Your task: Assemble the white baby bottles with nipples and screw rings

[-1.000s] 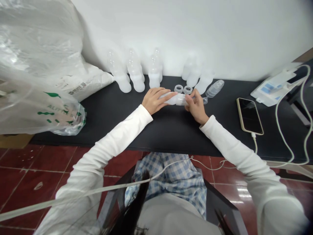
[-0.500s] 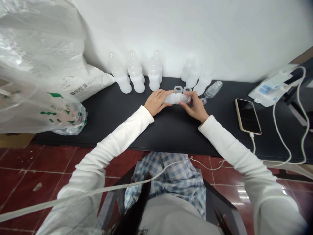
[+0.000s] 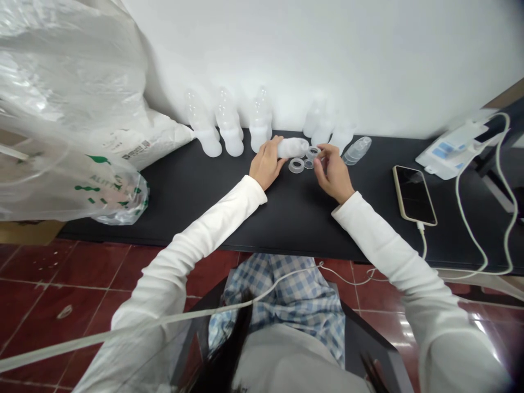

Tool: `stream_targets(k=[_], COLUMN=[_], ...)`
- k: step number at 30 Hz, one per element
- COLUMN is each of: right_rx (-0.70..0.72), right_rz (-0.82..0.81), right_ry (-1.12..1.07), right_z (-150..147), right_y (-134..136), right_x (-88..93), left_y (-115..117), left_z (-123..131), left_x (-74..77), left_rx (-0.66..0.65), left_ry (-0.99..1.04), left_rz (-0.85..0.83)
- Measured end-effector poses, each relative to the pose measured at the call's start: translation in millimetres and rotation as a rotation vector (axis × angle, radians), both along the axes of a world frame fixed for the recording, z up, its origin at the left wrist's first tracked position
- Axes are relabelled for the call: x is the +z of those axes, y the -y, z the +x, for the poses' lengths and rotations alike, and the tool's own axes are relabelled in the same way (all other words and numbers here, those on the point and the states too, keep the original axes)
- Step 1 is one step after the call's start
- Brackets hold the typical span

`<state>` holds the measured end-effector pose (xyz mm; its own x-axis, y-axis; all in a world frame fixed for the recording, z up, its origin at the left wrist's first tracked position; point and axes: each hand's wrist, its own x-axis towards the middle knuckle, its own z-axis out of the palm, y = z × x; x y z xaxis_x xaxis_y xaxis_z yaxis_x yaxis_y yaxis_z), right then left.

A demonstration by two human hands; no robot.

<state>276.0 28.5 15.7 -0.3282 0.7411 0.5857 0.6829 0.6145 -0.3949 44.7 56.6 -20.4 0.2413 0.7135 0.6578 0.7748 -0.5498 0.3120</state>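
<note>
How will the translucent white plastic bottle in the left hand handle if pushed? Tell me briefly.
The translucent white plastic bottle, round and sideways in the left hand, would probably roll on the black table. It looks empty, so likely light. Smooth walls may be slippery.

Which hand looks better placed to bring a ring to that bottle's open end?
The right, probably. The left hand is wrapped around the bottle, so it is busy. The right hand is free of the bottle and touches a clear ring just beside the bottle's mouth.
</note>
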Motion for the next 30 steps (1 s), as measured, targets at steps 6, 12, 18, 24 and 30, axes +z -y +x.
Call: stream_targets(k=[6,12,18,24,30], right_rx=[-0.137,-0.211,-0.115,-0.084,-0.066], right_rz=[0.099,-0.041,-0.027,-0.027,0.015], right_ry=[0.237,0.423,0.483,0.56,0.563], right_z=[9.9,10.7,8.1,9.4,8.6], right_y=[-3.8,-4.4,-4.4,-6.9,-8.1], right_x=[6.4,7.1,0.4,-7.3,-10.2], left_y=[-44.7,-97.9,-111.5,-79.4,-21.4], left_z=[34.2,59.8,59.5,53.9,38.5], left_x=[-10.1,-16.6,-3.0,11.7,-3.7], left_rx=[0.118,0.227,0.252,0.191,-0.022], left_ry=[0.282,0.369,0.448,0.523,0.429], left_rz=[-0.095,-0.216,-0.299,-0.41,-0.226])
